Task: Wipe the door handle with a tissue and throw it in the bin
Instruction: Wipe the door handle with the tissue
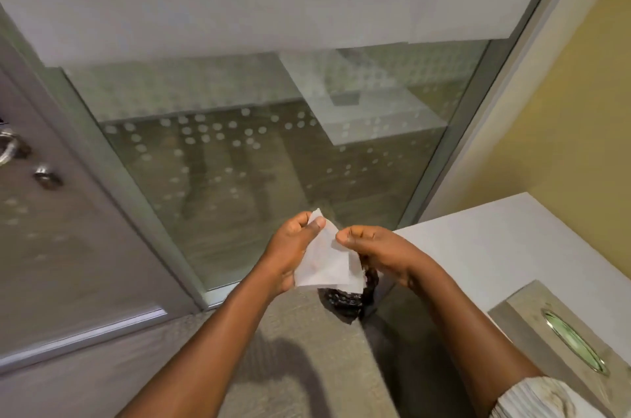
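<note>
A white tissue [326,258] is stretched between my two hands in the lower middle of the view. My left hand [290,246] pinches its upper left corner and my right hand [379,246] pinches its upper right edge. The metal door handle [8,146] shows at the far left edge on the grey door [68,246], with a round lock [46,175] just below it. Under the tissue a bin with a black liner [345,301] stands on the floor, partly hidden by the tissue and my right hand.
A glass panel with frosted dots [256,144] fills the middle, framed in metal. A white counter [505,246] stands at the right with a tissue box [563,339] on it. Grey carpet [290,366] lies below. A yellow wall [563,110] rises at the right.
</note>
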Tool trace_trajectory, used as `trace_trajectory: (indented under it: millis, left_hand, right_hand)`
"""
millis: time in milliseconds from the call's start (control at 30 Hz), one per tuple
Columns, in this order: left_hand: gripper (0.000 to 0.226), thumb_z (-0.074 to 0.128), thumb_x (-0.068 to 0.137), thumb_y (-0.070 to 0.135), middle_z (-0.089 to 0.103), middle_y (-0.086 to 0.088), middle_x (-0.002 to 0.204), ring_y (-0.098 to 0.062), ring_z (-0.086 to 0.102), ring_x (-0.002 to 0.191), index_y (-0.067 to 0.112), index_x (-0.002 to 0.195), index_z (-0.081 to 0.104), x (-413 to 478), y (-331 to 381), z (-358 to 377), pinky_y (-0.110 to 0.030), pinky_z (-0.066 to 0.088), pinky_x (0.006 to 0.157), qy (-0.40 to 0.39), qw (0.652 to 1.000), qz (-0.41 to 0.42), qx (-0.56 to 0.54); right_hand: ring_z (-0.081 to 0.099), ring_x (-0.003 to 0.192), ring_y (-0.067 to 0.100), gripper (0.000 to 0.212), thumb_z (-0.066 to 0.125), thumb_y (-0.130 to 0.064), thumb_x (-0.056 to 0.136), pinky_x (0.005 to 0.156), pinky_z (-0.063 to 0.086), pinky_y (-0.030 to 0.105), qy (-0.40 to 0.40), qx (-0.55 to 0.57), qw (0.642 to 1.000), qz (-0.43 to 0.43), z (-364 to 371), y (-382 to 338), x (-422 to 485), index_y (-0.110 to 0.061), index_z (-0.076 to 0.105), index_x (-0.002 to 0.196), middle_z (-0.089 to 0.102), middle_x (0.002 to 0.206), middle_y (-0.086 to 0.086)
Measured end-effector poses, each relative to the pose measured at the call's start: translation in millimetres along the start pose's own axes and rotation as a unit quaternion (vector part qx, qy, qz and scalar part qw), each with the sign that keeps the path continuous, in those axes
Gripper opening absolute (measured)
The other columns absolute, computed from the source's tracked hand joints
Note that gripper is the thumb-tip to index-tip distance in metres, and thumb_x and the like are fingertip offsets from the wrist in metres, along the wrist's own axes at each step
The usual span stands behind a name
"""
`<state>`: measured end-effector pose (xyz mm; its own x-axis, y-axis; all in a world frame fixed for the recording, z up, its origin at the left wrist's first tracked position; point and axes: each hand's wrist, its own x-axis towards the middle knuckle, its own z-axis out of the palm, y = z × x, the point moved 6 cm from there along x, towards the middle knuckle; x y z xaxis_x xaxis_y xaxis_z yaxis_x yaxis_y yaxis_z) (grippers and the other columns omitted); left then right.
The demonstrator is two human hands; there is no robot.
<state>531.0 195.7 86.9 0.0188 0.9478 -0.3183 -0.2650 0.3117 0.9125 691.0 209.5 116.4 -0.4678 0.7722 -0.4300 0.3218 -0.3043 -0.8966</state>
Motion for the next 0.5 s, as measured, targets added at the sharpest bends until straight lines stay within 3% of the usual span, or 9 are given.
trace_trajectory:
  millis: [67,233,367,500]
  left_hand:
    - [0.011,0.061,0.106,0.024,0.071,-0.011,0.094,-0.03,0.067,0.089,0.015,0.106,0.067,-12.9,8.1,-45.3,-0.045,0.054,0.084,0.033,0.999,0.002,-0.018]
    - [0.007,0.062,0.105,0.017,0.07,-0.011,0.098,-0.025,0.066,0.092,0.012,0.106,0.066,-54.4,30.3,-150.9,-0.04,0.055,0.086,0.079,0.993,0.021,-0.088]
    - [0.008,0.059,0.106,0.015,0.073,-0.008,0.095,-0.02,0.07,0.083,0.011,0.103,0.066,-89.6,51.4,-220.5,-0.033,0.059,0.075,0.092,0.993,0.045,-0.064]
    - [0.01,0.061,0.105,0.015,0.078,-0.009,0.099,-0.021,0.074,0.086,0.012,0.1,0.069,-127.4,71.6,-292.0,-0.036,0.06,0.079,0.12,0.988,0.063,-0.067]
  right_hand:
    - [0.069,0.084,0.015,0.021,0.066,-0.026,0.092,0.077,0.054,0.028,-0.046,0.037,0.998,-0.003,40.2,-7.2,7.8,-0.008,0.068,0.104,0.073,0.094,0.003]
    - [0.063,0.104,0.028,0.049,0.076,-0.016,0.084,0.095,0.051,0.04,-0.088,0.135,0.987,-0.002,133.6,-17.2,35.0,0.005,0.062,0.126,0.068,0.122,0.023]
    - [0.069,0.085,0.02,0.023,0.068,-0.011,0.088,0.082,0.06,0.033,-0.048,0.158,0.986,-0.037,195.5,-41.5,53.7,0.004,0.066,0.105,0.072,0.098,0.016]
    - [0.067,0.095,0.022,0.02,0.072,-0.015,0.079,0.09,0.058,0.033,-0.027,0.191,0.976,-0.104,263.6,-77.5,71.4,-0.003,0.066,0.093,0.072,0.101,0.015]
